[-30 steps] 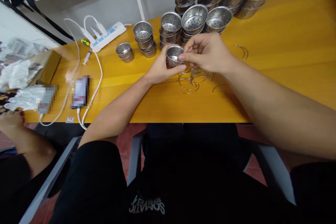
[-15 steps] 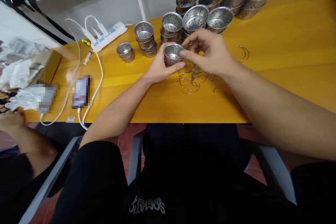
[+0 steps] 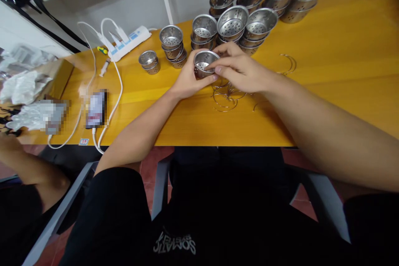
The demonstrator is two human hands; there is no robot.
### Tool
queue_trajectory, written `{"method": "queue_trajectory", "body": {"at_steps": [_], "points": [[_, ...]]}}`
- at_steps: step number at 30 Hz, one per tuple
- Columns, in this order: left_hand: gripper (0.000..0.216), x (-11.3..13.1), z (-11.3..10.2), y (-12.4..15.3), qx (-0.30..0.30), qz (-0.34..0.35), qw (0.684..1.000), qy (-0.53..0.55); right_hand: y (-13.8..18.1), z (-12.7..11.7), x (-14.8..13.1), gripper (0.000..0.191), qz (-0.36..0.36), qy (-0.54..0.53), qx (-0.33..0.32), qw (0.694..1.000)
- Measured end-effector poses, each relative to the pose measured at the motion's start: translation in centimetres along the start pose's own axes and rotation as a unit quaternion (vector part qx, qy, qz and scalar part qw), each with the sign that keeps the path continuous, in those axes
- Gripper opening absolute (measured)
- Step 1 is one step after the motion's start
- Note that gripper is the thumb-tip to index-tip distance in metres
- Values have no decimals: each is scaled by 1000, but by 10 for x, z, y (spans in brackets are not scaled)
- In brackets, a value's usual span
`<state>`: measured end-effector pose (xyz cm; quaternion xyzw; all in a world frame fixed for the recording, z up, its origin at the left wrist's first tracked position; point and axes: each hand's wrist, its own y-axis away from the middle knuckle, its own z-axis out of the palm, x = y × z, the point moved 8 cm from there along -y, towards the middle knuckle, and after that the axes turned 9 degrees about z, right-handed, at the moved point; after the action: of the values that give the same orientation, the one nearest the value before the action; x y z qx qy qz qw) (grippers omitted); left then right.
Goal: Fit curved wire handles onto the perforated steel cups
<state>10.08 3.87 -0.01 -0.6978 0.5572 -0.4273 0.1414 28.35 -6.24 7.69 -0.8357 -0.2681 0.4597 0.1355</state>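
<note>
A small perforated metal cup is held upright above the table in my left hand, its thumb along the near side and its fingers round the far side. My right hand is at the cup's right rim, with one fingertip inside the cup and the thumb by the edge. Whether a wire is also between those fingers I cannot make out. Just below my right hand lies a tangle of thin bent wire rings, partly covered by it.
Stacks of perforated metal cups stand behind my hands, with a shorter stack to the left. Loose wire arcs lie at the right. A white power strip, cables, a phone and another person's arm are at the left.
My right hand has shifted slightly down and toward the cup, and a finger now reaches inside it. My left hand and the cup stay nearly still. The other person's arm has moved.
</note>
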Motion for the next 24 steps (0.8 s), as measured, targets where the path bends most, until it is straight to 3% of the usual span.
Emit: {"method": "queue_trajectory", "body": {"at_steps": [5,9,12,15,18,20,24], "points": [[115,6,0,1,2,-4,1000,-8,0,8,3,30,46,4,-30,998],[109,21,5,-3,-18,-1,999,-38,2,-1,-8,33,45,13,-11,999],[107,24,3,-5,-20,-16,999,-33,2,-18,-18,36,33,23,23,999],[105,12,-2,-1,-28,-43,999,12,1,-52,-16,38,13,82,117,990],[107,-3,-8,4,-27,-59,996,57,5,-100,10,32,-8,133,274,952],[107,-9,-10,6,-23,-62,995,72,8,-127,35,29,-23,126,339,932],[105,-10,-8,7,-23,-71,994,84,5,-149,89,27,86,143,333,928]]}}
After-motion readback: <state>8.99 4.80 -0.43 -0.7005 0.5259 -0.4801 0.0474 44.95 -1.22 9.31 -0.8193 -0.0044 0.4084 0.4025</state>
